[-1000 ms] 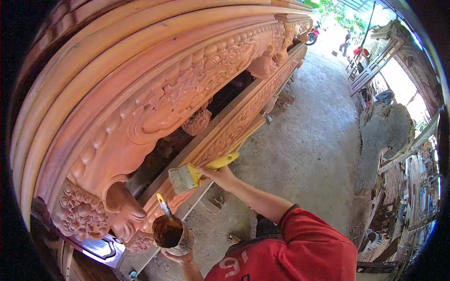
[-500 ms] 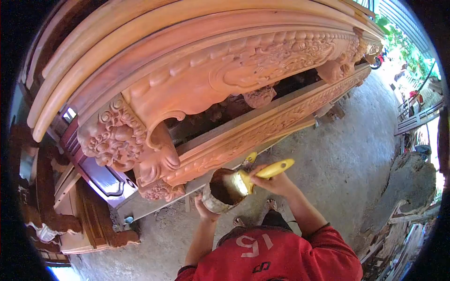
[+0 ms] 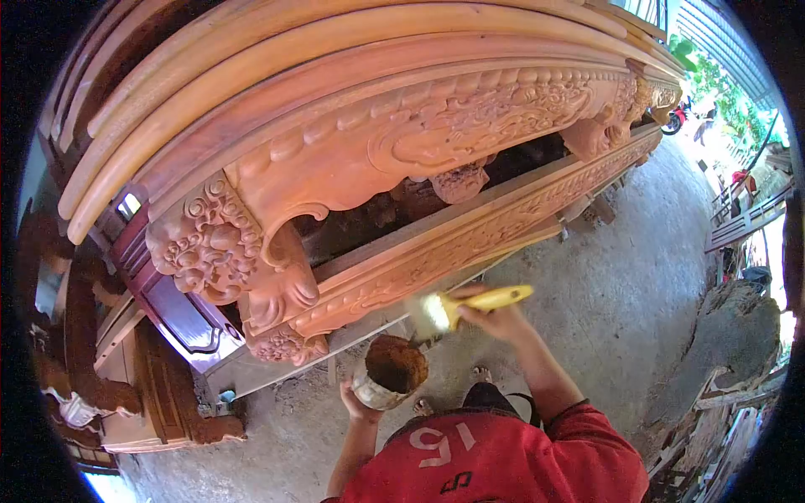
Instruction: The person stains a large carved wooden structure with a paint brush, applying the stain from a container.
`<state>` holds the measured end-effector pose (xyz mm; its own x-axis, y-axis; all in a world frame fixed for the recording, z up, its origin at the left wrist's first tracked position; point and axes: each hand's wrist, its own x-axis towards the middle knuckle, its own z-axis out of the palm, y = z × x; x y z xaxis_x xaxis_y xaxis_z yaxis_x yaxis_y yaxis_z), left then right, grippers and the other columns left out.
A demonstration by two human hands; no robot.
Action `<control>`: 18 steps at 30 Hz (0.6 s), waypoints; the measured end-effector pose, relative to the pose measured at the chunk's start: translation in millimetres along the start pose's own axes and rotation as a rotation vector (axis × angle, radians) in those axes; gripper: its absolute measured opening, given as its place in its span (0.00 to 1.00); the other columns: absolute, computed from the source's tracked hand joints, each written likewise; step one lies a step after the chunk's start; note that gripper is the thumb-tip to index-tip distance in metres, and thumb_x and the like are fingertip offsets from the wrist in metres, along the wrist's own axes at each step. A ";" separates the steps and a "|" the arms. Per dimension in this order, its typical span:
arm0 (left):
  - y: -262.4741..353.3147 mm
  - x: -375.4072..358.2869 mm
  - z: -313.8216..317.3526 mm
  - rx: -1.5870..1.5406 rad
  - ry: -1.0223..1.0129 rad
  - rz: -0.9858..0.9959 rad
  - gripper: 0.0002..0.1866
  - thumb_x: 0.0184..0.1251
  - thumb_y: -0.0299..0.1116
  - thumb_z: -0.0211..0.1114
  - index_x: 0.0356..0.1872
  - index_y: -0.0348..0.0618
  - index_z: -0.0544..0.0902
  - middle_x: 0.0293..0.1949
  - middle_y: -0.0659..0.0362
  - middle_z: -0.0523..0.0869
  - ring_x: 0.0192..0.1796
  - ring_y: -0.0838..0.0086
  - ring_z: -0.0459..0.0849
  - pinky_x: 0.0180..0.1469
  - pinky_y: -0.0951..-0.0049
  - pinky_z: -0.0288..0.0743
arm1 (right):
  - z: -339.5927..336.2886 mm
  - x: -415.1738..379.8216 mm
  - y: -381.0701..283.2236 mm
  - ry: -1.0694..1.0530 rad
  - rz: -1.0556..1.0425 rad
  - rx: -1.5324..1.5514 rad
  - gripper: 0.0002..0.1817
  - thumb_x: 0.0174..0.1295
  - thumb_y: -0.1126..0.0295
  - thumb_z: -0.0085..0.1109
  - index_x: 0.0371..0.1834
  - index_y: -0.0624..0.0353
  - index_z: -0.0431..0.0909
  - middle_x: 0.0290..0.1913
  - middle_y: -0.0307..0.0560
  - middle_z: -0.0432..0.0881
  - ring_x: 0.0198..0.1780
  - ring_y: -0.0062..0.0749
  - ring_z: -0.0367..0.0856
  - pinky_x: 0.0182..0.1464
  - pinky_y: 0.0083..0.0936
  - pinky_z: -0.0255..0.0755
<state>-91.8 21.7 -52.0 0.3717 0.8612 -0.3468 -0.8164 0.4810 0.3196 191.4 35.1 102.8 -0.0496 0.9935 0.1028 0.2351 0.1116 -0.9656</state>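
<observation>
My left hand [image 3: 359, 404] is wrapped round the side of a whitish can [image 3: 375, 391], its mouth tilted up and its inside coated reddish brown. In my right hand [image 3: 493, 317] is a paintbrush [image 3: 496, 298] with a yellow handle; its pale bristles are smeared by motion and point left, above the can's rim. Beyond both hands stands a large carved wooden furniture piece [image 3: 335, 172], with scrollwork, a carved corner foot and a long carved lower rail [image 3: 402, 283] close past the bristles.
Curved wooden lengths [image 3: 277, 50] lie across the top of the carved piece. A glossy dark panel [image 3: 189, 314] and brown wooden parts [image 3: 155, 394] stand at the left. To the right, a big rough slab [image 3: 717, 352] and scrap wood lie beside the concrete floor [image 3: 620, 277].
The brush has come up out of the can, its bristles moving up toward the carved rail. The can has dropped slightly lower and nearer my body.
</observation>
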 end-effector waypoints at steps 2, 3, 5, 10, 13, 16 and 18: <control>3.7 -9.4 -1.3 -0.019 0.054 0.015 0.32 0.47 0.51 0.51 0.52 0.39 0.71 0.50 0.50 0.75 0.52 0.55 0.73 0.55 0.56 0.66 | -20.9 9.4 2.1 0.149 -0.076 -0.104 0.15 0.57 0.64 0.56 0.44 0.61 0.74 0.38 0.43 0.79 0.41 0.26 0.75 0.45 0.25 0.70; 6.5 -14.9 -4.1 -0.032 0.111 0.027 0.32 0.47 0.51 0.51 0.52 0.39 0.70 0.51 0.50 0.75 0.52 0.54 0.73 0.54 0.56 0.66 | -30.3 17.9 14.8 0.273 -0.031 -0.122 0.15 0.56 0.65 0.56 0.44 0.61 0.74 0.41 0.44 0.78 0.43 0.26 0.74 0.46 0.24 0.69; 9.8 -24.2 -13.4 -0.017 0.097 0.039 0.33 0.47 0.51 0.49 0.52 0.40 0.70 0.51 0.51 0.75 0.53 0.54 0.72 0.54 0.54 0.66 | -35.4 40.3 29.2 0.396 0.003 -0.130 0.15 0.56 0.65 0.56 0.45 0.61 0.75 0.44 0.45 0.78 0.45 0.26 0.74 0.47 0.24 0.68; 14.0 -43.0 -6.0 0.030 0.055 0.178 0.33 0.50 0.54 0.46 0.54 0.43 0.70 0.53 0.52 0.74 0.54 0.55 0.72 0.54 0.55 0.66 | -14.6 100.1 62.0 0.558 -0.073 -0.393 0.15 0.56 0.63 0.55 0.46 0.55 0.76 0.36 0.54 0.80 0.38 0.36 0.79 0.41 0.26 0.71; 18.6 -51.3 -2.0 0.006 0.066 0.236 0.33 0.50 0.55 0.46 0.54 0.45 0.70 0.54 0.53 0.73 0.54 0.56 0.71 0.55 0.54 0.65 | 24.1 118.7 82.5 0.260 0.129 -1.065 0.15 0.58 0.58 0.50 0.44 0.51 0.77 0.33 0.56 0.79 0.34 0.42 0.80 0.37 0.32 0.73; 20.3 -57.8 -6.0 0.011 0.067 0.293 0.33 0.50 0.56 0.46 0.54 0.46 0.70 0.54 0.54 0.73 0.55 0.56 0.70 0.55 0.54 0.64 | 68.8 125.3 78.1 0.170 0.020 -0.832 0.16 0.60 0.54 0.46 0.43 0.49 0.77 0.32 0.54 0.79 0.33 0.40 0.79 0.34 0.35 0.72; 22.8 -61.3 -23.5 0.005 0.105 0.303 0.33 0.50 0.56 0.46 0.55 0.47 0.70 0.54 0.54 0.72 0.55 0.56 0.70 0.55 0.53 0.64 | 92.7 124.9 58.9 0.208 -0.132 -0.638 0.16 0.59 0.55 0.48 0.43 0.50 0.76 0.32 0.53 0.80 0.33 0.36 0.80 0.33 0.34 0.72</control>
<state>-143.6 -24.0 -44.3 0.0641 0.9438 -0.3242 -0.8808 0.2062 0.4261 109.0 163.5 36.6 0.0556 0.9474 0.3150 0.7691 0.1605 -0.6186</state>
